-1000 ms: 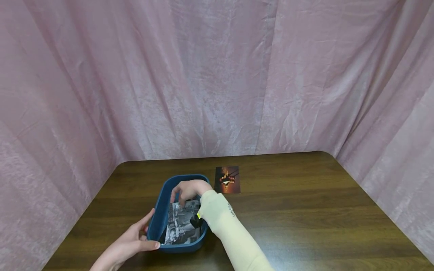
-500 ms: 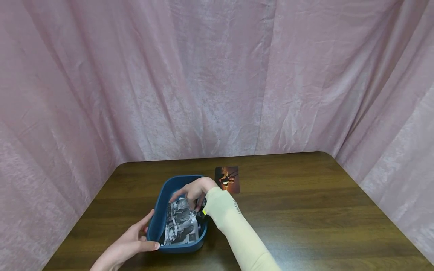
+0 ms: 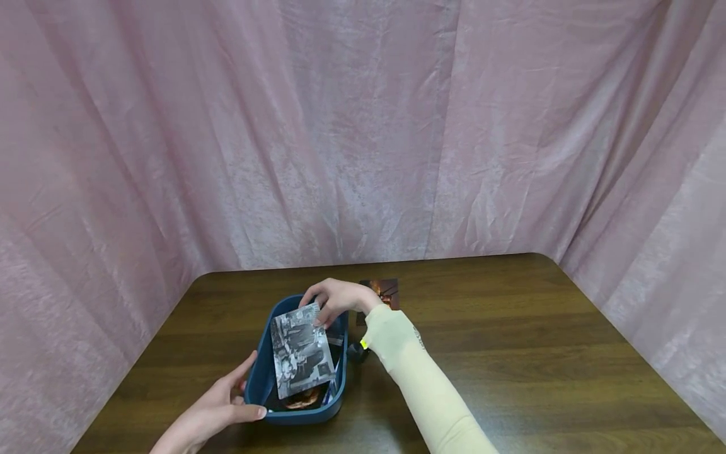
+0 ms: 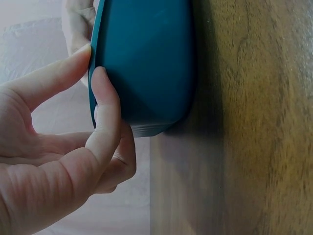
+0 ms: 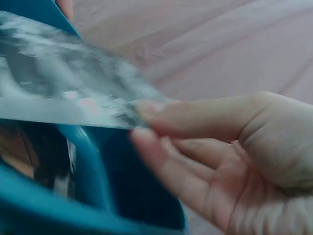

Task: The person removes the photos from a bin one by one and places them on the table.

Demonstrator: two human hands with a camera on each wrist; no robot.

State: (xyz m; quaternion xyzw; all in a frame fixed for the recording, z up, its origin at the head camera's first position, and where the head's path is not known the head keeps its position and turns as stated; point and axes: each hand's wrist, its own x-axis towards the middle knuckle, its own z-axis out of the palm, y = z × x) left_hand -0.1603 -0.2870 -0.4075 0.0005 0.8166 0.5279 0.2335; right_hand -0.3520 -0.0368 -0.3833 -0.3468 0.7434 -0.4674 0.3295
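A black-and-white photo print (image 3: 300,353) is pinched at its far right corner by my right hand (image 3: 340,297), tilted over a blue bin (image 3: 262,378). In the right wrist view thumb and forefinger meet on the corner of the print (image 5: 58,78), which is blurred. My left hand (image 3: 218,403) grips the bin's near left corner, with fingers and thumb at the rim in the left wrist view. Below the raised print, a dark picture with an orange-brown shape (image 3: 303,398) shows inside the bin; the rest of the contents is mostly hidden.
Another photo print (image 3: 386,290), dark with orange tones, lies on the wooden table (image 3: 510,353) right of the bin, partly covered by my right wrist. Pink curtains (image 3: 363,126) hang behind the table and at both sides.
My right hand has taken hold of the black-and-white print by its corner and lifted it off the bin's contents, moving up and right. My left hand stays on the rim.
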